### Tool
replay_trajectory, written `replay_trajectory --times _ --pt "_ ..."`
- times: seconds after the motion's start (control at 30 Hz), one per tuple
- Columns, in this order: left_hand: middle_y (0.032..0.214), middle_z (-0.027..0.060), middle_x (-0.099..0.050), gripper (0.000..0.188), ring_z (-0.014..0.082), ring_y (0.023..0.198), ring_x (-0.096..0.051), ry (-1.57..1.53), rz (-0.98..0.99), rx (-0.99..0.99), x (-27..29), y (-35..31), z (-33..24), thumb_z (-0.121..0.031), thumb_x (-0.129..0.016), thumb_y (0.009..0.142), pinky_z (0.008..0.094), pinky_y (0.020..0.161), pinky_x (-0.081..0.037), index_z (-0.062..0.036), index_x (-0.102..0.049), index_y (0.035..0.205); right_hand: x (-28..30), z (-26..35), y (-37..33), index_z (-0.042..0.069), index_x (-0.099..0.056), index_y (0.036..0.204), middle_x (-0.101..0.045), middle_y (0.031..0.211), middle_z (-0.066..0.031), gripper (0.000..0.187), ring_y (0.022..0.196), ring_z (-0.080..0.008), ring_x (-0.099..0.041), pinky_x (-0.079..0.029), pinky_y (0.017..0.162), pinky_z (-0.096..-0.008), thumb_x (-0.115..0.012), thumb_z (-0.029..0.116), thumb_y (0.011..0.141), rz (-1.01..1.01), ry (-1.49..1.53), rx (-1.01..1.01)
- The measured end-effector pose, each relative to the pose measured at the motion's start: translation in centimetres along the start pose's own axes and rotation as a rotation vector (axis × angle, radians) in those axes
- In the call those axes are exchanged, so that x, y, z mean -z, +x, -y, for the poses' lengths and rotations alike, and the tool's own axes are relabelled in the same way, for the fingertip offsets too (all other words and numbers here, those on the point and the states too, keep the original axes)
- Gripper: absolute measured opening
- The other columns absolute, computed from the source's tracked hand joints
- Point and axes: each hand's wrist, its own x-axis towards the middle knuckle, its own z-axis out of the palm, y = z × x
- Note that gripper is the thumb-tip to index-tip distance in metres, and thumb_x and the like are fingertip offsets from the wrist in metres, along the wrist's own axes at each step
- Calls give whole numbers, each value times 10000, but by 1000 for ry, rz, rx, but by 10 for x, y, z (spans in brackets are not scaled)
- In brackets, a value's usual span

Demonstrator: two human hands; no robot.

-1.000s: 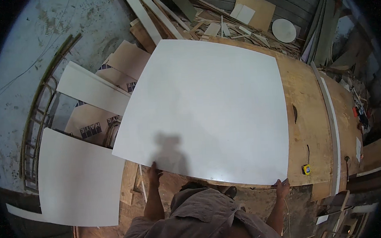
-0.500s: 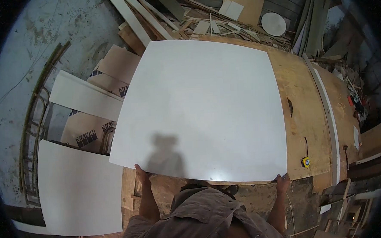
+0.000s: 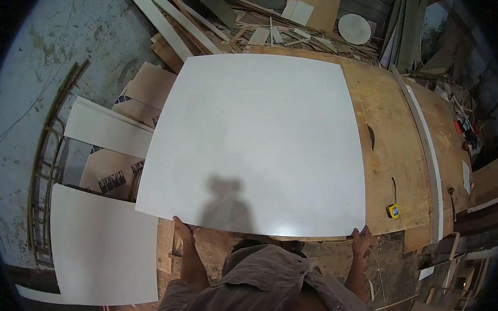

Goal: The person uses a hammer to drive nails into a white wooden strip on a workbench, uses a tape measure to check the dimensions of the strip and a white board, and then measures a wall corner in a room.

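A large white panel (image 3: 254,138) lies over the wooden worktable (image 3: 392,148), its left side reaching past the table's edge. My left hand (image 3: 183,229) grips the near edge close to the left corner, with its fingers hidden underneath. At the near right corner my right hand (image 3: 361,240) is closed on the same panel. Right of that corner, a yellow tape measure (image 3: 394,211) rests on the table. My shadow falls on the panel's near part.
Another white panel (image 3: 104,245) stands at the near left, below a white board (image 3: 107,128) and brown cardboard (image 3: 111,168). A metal rack (image 3: 43,177) leans by the left wall. A long white strip (image 3: 428,152) crosses the table's right. Wood offcuts (image 3: 271,33) pile up at the back.
The white panel has shifted a little to the left across the table, with both hands moving along on its near edge. The tape measure stays on the table.
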Motion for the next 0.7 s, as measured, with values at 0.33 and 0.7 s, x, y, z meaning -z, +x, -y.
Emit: replay_trajectory --times 0.33,0.7 --pt "493 -14 -435 591 106 389 -383 -11 -103 80 -10 -35 -3 -596 -445 992 283 370 -302 -126 -488 637 31 44 24 -37 -663 947 -606 760 -80 317 694 -196 -541 -471 658 -372 -723 263 866 222 451 -197" --pt "784 50 -596 676 148 562 -506 -25 -83 105 -65 -65 23 -668 -326 986 296 475 -426 -64 -550 1191 14 21 41 3 -639 797 -589 678 -46 310 640 -150 -505 -455 619 -344 -722 291 875 46 411 -279"
